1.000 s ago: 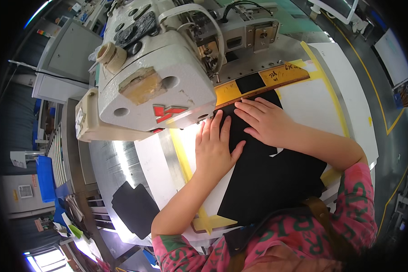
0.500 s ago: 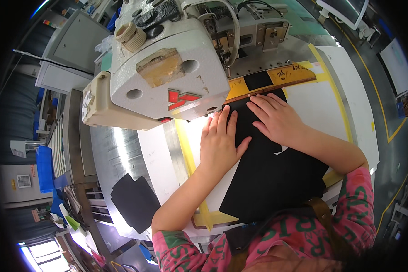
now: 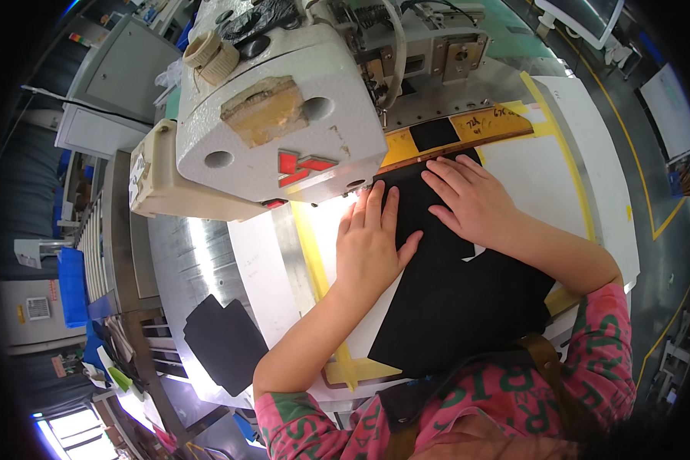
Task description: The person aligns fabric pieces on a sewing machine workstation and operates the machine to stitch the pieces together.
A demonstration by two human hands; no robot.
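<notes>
A large black fabric panel (image 3: pixel 460 307) lies flat on the white work surface, its far edge against a yellow strip guide (image 3: pixel 487 129). My left hand (image 3: pixel 372 249) rests with fingers stretched, over the panel's left edge near the head of a white sewing machine (image 3: pixel 276 146). On the panel's far right corner my right hand (image 3: pixel 471 203) lies flat, fingers pointing at the guide. A small black patch (image 3: pixel 435 136) shows on the guide. Beside my right wrist, a white sliver (image 3: pixel 477 251) shows at a gap in the panel.
Another black fabric piece (image 3: pixel 224 345) lies on the metal table to the left. The machine head overhangs the area left of my fingers. Yellow tape (image 3: pixel 567 161) borders the white surface. Further left stand a blue bin (image 3: pixel 73 287) and a grey cabinet (image 3: pixel 123 73).
The view has shifted slightly, so the machine head appears a little further left. Both hands stay flat on the black panel in nearly the same places.
</notes>
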